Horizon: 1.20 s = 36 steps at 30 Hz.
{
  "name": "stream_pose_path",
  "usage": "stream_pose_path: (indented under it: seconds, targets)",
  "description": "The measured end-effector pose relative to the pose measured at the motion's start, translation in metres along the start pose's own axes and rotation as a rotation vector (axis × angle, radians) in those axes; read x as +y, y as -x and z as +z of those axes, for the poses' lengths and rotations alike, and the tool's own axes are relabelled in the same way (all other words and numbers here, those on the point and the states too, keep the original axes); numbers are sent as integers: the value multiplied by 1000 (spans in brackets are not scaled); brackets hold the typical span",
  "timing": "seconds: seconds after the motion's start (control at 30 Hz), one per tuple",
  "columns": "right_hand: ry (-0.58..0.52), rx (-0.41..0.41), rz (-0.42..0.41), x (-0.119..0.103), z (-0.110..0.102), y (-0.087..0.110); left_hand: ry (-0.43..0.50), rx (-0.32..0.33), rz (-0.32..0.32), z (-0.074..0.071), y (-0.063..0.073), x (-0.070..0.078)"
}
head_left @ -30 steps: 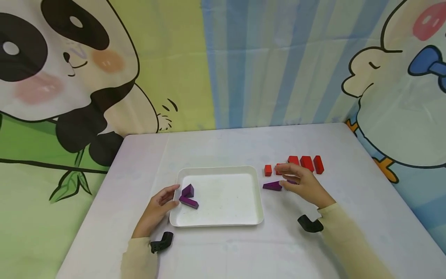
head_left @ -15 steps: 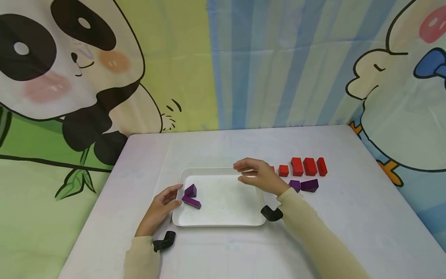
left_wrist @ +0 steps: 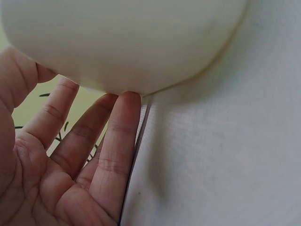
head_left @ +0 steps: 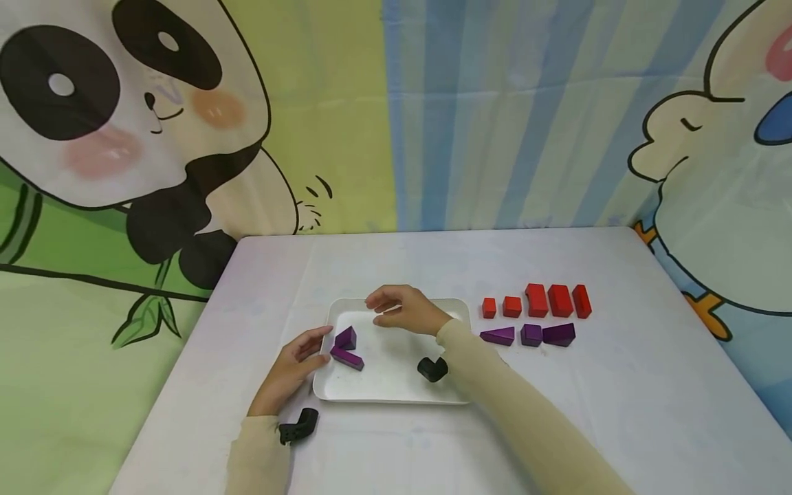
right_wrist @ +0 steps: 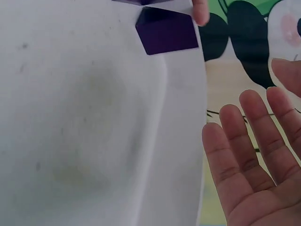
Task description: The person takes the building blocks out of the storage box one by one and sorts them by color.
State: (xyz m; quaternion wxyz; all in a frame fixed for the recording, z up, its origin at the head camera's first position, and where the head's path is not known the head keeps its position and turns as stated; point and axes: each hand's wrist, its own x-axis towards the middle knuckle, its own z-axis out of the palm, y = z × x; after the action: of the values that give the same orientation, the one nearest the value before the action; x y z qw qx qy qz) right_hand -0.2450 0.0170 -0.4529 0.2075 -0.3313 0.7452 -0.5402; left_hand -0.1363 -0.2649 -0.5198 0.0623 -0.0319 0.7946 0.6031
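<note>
The left hand (head_left: 289,368) rests at the left edge of a white tray (head_left: 396,397), its fairly straight fingertips touching the outer wall in the left wrist view. Inside the tray, close to that hand, lie a purple triangular block (head_left: 346,337) and a purple bar-shaped block (head_left: 348,358). Over the tray's far half hovers the right hand (head_left: 408,309), holding nothing. Its fingers (right_wrist: 240,136) are extended and spread in the right wrist view, where the purple triangular block (right_wrist: 171,33) shows inside the rim.
Right of the tray, several red blocks (head_left: 559,300) form a row. In front of them lie a purple wedge (head_left: 498,335), a purple cube-like block (head_left: 531,335) and another purple wedge (head_left: 559,335). A printed cartoon curtain (head_left: 458,137) hangs behind the white table (head_left: 619,399).
The right hand has moved left from the purple and red blocks to above the tray, uncovering them. The left hand stays at the tray's edge. The head view has shifted slightly.
</note>
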Motion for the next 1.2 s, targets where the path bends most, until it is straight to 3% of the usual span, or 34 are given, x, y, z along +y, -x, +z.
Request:
stream_pose_path:
  seconds: [0.23, 0.57, 0.87, 1.2]
  targets:
    - [22, -59, 36, 8, 22, -21, 4, -12, 3, 3, -3, 0]
    - [127, -78, 76, 15, 36, -32, 10, -22, 9, 6, -6, 3]
    - [163, -48, 85, 24, 43, -37, 29, -39, 23, 4, -6, 4]
    - [104, -9, 77, 17, 35, -26, 11, -6, -8, 1, -2, 1]
